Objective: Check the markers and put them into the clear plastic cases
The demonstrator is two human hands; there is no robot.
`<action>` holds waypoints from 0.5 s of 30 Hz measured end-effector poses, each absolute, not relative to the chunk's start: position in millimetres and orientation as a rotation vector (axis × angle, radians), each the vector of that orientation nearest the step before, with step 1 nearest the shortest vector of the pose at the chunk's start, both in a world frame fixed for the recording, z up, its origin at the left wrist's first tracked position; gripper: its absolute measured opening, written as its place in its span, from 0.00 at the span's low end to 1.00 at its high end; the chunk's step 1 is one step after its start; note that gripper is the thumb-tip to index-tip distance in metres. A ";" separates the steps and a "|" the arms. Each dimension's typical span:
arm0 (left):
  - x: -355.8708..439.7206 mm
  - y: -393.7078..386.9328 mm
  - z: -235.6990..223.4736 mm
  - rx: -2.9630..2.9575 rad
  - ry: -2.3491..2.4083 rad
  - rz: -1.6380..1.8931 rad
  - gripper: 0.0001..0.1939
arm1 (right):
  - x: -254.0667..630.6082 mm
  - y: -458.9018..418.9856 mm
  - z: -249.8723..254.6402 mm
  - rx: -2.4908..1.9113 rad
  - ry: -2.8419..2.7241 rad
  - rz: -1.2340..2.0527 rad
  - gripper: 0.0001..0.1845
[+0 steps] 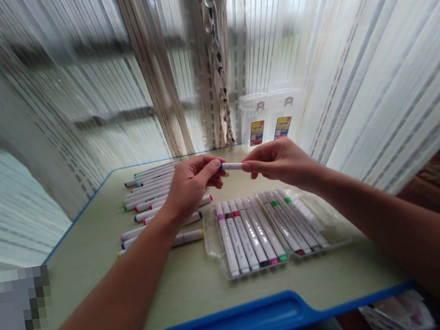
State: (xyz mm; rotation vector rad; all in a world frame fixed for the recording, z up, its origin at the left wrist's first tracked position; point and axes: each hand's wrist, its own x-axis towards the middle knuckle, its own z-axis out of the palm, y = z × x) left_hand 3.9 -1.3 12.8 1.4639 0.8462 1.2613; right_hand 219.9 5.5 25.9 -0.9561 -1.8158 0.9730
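1. While both hands meet above the table (182, 297), a white marker (232, 166) is held up between them, nearly level, with blue at its left end.
2. Left hand (197, 176): fingers closed in a pinch at the blue end.
3. Right hand (279, 159): thumb and forefinger pinch the opposite end; the middle of the barrel shows bare between the hands.
4. Below the hands: open clear case (332, 228), lying on the table, 2 compartments side by side. Cased markers (244, 241) lie lengthwise, 6 in the left compartment; count in the right less certain, at least 4.
5. To the left: loose markers (151, 186) in a rough column, coloured ends facing mixed ways; some hidden by the left forearm.
6. At the back: standing case (257, 133), clear, 2 labels showing.
7. Step in hand (judgement): a 2-handed handling of a single marker, perhaps turning or aligning it. Whether the cap is being pulled or pressed: cannot tell.
8. Next move (judgement): carrying the marker off would call for 1 pinch to ease, the other staying firm; entering a compartment would call for lining the barrel up lengthwise.
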 end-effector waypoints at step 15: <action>-7.2 7.3 15.7 1.234 0.839 1.381 0.05 | 227.1 12.4 23.2 -0.761 -1.562 1.284 0.15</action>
